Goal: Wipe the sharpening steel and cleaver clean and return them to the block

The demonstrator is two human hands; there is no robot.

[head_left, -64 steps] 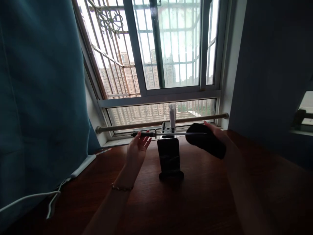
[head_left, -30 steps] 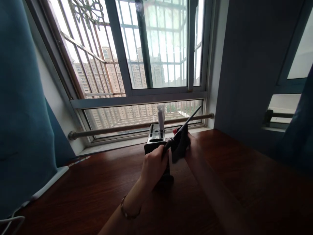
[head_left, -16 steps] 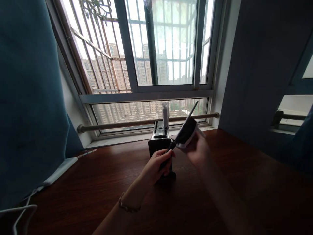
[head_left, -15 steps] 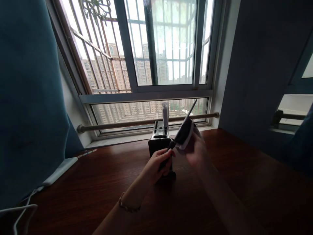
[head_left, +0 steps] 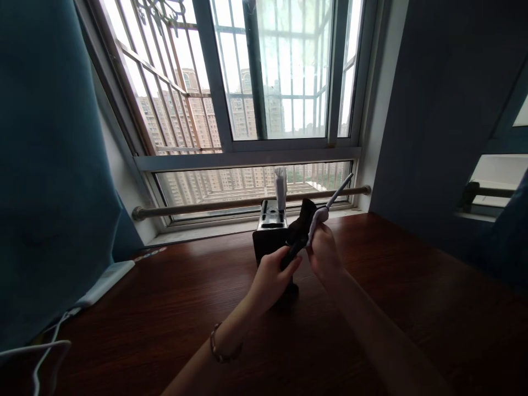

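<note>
My left hand [head_left: 272, 275] is closed round the dark handle of a long thin steel rod [head_left: 338, 193], like a sharpening steel, which points up and to the right. My right hand [head_left: 324, 250] is closed on a dark cloth [head_left: 303, 223] with a pale underside, wrapped round the rod just above the handle. Both hands are in front of a black block-shaped holder [head_left: 268, 231] standing on the dark wooden table [head_left: 165, 324]. A white item [head_left: 281, 187] sticks up from the holder's top.
A window with metal bars and a wooden rail [head_left: 198, 206] runs along the table's far edge. A blue curtain [head_left: 49, 165] hangs at the left. A white power strip [head_left: 105, 280] with a cable lies at the table's left edge. A dark wall rises at the right.
The rod went from level, held at both ends, to slanting up to the right. My left hand closed on its handle. My right hand slid the cloth down the rod toward the handle.
</note>
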